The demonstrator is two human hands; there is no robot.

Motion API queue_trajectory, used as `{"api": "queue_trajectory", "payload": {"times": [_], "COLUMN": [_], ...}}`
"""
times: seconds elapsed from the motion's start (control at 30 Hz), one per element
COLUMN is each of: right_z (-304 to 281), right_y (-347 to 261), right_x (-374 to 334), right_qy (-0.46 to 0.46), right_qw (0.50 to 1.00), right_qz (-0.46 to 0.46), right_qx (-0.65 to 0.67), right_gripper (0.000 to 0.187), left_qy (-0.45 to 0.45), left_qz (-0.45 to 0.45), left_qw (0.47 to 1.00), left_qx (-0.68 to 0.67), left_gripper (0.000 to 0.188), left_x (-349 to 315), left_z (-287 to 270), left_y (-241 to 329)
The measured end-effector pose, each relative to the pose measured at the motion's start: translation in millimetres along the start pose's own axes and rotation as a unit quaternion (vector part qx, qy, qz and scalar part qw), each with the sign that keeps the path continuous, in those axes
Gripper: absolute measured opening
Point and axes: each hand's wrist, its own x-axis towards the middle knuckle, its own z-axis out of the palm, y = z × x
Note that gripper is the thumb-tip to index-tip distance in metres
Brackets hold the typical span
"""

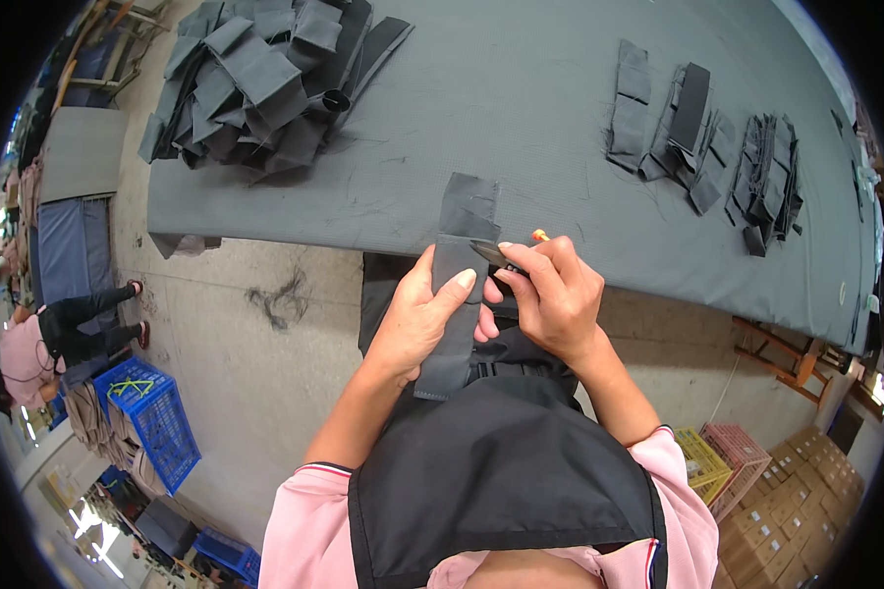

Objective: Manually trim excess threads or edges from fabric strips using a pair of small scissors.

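Note:
My left hand (414,316) is closed around a dark grey fabric strip (450,344), thumb on top and fingertips showing past its right edge. Sewn folds or seams cross the strip, and its upper end lies over the near edge of the grey covered table (506,118). Pinched in my right hand (562,294) is a pair of small thread snips (491,255). Their dark pointed blades touch or nearly touch the strip's right edge; I cannot tell which. A small yellow and red tip (539,235) shows just above the right hand.
A heap of grey fabric pieces (255,83) lies at the table's far left. Several strip bundles (683,123) lie to the right. Loose threads (283,297) litter the floor. A person (44,344) and a blue crate (152,422) are at left; cartons (791,501) stand lower right.

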Motion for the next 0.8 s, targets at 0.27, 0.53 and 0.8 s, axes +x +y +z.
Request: {"api": "queue_trajectory", "payload": {"times": [0.27,0.53,0.8], "right_z": [-0.6,3.2,-13.3], "right_y": [-4.0,-5.3,3.6], "right_x": [-4.9,5.8,13.0], "right_qy": [0.026,-0.006,-0.072], "right_qw": [0.997,0.998,0.996], "right_qz": [0.053,0.035,-0.043], "right_qx": [0.047,0.044,-0.002], "right_gripper": [0.027,0.028,0.032], "left_qy": [0.016,0.006,-0.047], "left_qz": [0.001,-0.004,-0.023], "left_qw": [1.000,1.000,0.996], "left_qx": [0.004,0.020,0.065], "left_gripper": [0.028,0.030,0.035], "left_x": [1.4,1.9,-1.3], "left_z": [0.1,-0.5,-8.2], "left_y": [-4.0,-8.5,-6.3]}}
